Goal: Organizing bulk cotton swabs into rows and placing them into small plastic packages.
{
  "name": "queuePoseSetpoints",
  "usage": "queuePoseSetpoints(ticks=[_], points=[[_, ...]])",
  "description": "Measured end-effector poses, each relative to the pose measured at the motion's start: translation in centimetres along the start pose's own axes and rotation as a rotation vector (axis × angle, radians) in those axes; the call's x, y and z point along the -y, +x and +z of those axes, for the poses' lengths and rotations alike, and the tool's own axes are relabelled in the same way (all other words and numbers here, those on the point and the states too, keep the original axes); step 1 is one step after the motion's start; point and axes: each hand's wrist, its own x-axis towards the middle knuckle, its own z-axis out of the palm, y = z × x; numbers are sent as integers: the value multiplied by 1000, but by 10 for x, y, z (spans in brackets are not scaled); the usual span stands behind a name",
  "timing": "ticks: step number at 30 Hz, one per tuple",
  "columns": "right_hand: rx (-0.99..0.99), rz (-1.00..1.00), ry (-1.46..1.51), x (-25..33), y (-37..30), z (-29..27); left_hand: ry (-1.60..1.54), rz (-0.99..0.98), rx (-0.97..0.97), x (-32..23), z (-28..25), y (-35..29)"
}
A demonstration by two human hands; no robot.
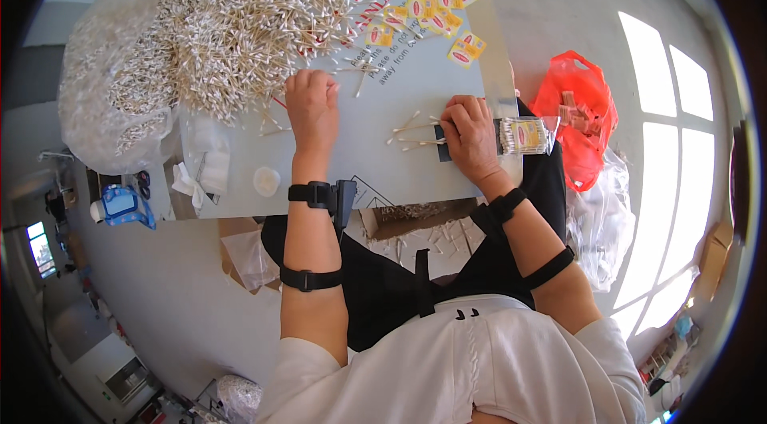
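Note:
My left hand [313, 111] is closed, its fingers curled at the near right edge of a big heap of cotton swabs [256, 29]. Whatever it may hold is hidden. Further right, my right hand [470, 135] is bent over a dark flat piece [443, 151] on the metal-topped table [359, 160]. Its fingers are curled in, and their grip is covered by the hand. Several loose swabs [411, 139] lie just left of it. Beside its wrist side, a clear bag packed with swabs [526, 136] and a yellow card lies at the table's right edge.
Small yellow-and-white cards [435, 5] are scattered at the far right of the table. A large clear plastic bag [88, 89] surrounds the heap's left. A round white lid [266, 180] lies near the front edge. A red bag [587, 89] stands right of the table; below, an open carton [415, 220].

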Motion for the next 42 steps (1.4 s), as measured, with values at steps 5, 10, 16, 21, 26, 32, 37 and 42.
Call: queuePoseSetpoints(ticks=[5, 10, 16, 21, 26, 32, 37, 42], points=[[4, -22, 10, 4, 3, -1, 25, 187, 124, -15, 8, 27], [41, -58, 1, 4, 4, 0, 86, 170, 248, -20, 20, 20], [28, -47, -16, 3, 4, -1, 68, 247, 272, -54, 25, -14], [42, -35, -8, 3, 5, -4, 20, 319, 311, -78, 22, -14], [49, -33, 3, 5, 5, -4, -169, 227, 180, -73, 26, 31], [58, -23, 17, 7, 6, -3, -184, 184, 160, -76, 60, 82], [64, -19, 17, 9, 8, -4, -8, 281, 206, -72, 67, 63], [68, 0, 11, 4, 5, -8, -101, 217, 426, -63, 41, 51]])
